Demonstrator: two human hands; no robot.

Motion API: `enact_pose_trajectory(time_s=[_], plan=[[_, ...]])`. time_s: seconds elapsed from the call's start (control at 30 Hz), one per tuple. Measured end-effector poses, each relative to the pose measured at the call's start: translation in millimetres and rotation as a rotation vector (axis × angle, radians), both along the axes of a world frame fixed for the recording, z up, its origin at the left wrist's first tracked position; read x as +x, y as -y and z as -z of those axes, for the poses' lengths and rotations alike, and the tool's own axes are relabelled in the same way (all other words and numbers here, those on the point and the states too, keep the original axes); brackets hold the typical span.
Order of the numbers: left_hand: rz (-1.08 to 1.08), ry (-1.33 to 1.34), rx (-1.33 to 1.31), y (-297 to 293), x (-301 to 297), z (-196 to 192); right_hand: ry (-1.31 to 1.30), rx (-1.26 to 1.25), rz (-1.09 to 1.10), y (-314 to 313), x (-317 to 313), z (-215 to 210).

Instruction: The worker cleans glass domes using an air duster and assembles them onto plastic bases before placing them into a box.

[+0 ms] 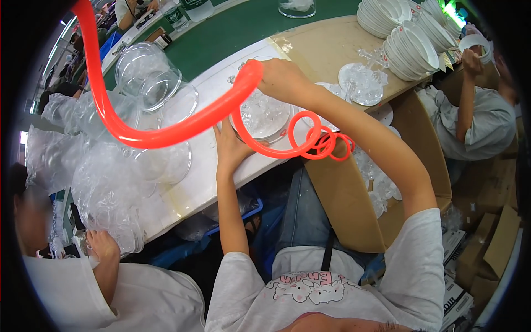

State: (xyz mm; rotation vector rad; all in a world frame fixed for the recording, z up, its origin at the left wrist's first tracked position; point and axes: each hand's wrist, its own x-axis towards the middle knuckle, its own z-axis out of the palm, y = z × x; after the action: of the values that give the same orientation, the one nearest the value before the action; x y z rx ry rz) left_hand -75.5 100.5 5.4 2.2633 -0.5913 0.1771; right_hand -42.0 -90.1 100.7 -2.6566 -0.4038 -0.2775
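Hose: thick orange-red hose (166, 130), glossy, sweeping from 11 o'clock toward centre, coiling thinner at 3 o'clock.
Dish: round clear dish (264, 117), upright at centre, holding clear crinkled plastic pieces.

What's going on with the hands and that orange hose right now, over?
Right hand gripping coiled orange hose above clear plastic bowl. Left hand flat on bowl's near rim. Stacked clear bowls sit left; hose loop dangles right.

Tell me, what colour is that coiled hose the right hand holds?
Bright orange-red; the coiled hose in the right hand shows best in the head view.
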Motion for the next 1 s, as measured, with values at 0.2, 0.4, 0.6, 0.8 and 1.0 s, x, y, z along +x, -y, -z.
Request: enact_pose_trajectory(time_s=[0.2,0.4,0.6,0.8,1.0], plan=[[-0.009,0.057,-0.001,0.5,0.8,2.1,0.028,0.008,-0.011,-1.4,0.4,0.1],[-0.008,0.008,0.028,1.7,0.3,-3.3,0.054,0.031,-0.047,3.2,5.7,5.3],[0.006,0.009,-0.027,-0.6,0.3,-0.7,0.087,0.088,-0.106,3.1,8.4,6.1],[-0.008,0.009,-0.018,-0.1,1.5,-0.9,0.118,0.045,-0.109,3.0,12.0,9.4],[0.005,-0.017,-0.028,-0.7,0.7,-4.4,0.154,0.069,-0.138,4.3,12.5,8.4]])
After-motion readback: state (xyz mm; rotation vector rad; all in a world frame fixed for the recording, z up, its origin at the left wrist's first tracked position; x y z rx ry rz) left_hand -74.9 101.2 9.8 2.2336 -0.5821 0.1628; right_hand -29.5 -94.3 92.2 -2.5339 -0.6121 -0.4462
